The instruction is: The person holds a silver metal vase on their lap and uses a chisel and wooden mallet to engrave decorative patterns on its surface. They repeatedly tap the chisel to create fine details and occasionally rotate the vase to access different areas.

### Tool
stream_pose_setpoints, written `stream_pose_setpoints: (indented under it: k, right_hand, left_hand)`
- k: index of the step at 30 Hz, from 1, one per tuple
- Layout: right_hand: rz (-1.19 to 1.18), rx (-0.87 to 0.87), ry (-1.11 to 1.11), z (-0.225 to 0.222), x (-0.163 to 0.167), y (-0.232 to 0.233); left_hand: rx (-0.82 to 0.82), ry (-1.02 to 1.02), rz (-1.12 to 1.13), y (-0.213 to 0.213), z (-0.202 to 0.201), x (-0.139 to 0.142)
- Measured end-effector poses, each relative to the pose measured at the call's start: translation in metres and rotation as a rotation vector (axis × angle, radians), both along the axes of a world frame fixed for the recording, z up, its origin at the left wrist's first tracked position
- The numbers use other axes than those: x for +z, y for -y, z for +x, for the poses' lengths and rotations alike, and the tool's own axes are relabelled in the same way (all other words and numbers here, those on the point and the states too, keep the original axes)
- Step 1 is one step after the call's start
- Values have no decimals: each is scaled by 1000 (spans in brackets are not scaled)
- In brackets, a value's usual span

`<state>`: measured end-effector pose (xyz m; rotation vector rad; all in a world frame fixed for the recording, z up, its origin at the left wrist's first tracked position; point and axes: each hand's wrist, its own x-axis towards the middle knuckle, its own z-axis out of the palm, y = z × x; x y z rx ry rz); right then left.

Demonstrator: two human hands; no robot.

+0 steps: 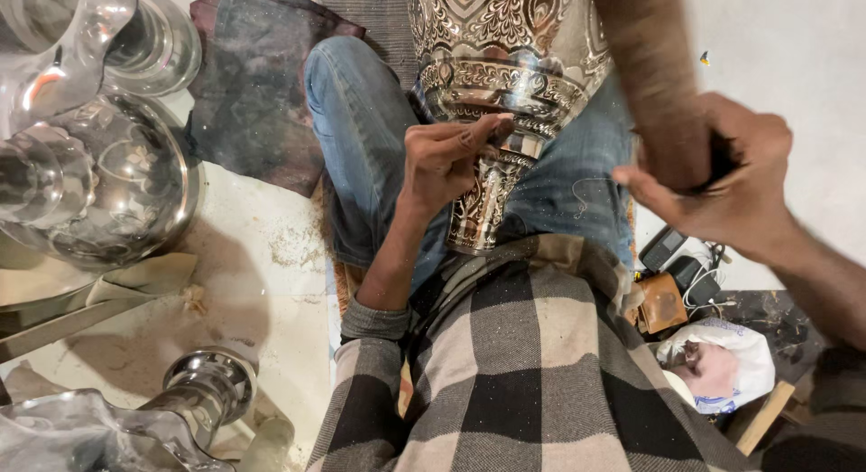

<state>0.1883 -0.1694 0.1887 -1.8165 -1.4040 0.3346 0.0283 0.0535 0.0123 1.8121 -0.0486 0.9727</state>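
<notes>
The engraved silver vase [505,84], long axis toward 12 o'clock, is pinched by the left hand [446,161]; a wooden mallet [654,75] is gripped by the right hand [722,179] at 3 o'clock.

Dusty pale floor [271,283] bearing dark cloth [253,93] and polished metal vessels [99,183].

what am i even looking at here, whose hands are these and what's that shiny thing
This is one picture from a camera worn on a person's head, looking down at their own lap and hands. There is no machine. The person sits on the floor in jeans and a checked shirt. An engraved silver metal vase rests across their legs. The left hand presses a small tool against the vase's narrow neck. The right hand grips a brown wooden mallet, raised beside the vase. On the floor to the left stand more polished metal vessels, and a dark cloth lies near the knee.
</notes>
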Motion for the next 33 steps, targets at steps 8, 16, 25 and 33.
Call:
stream_pose_setpoints:
  k: [8,16,25,33]
  right_hand:
    - [-659,-95,244,1,27,-15]
    - [-644,-46,330,-3,23,-20]
    - [-602,-83,276,-8,22,-23]
    - [-738,-91,468,-3,19,-19]
  left_hand:
    - [-54,-6,-11,-3,1,-9]
    - [-53,-60,5,-5,-2,-8]
    - [-103,-95,-16,-6,0,-5]
    - [-55,-73,8,-6,2,-9]
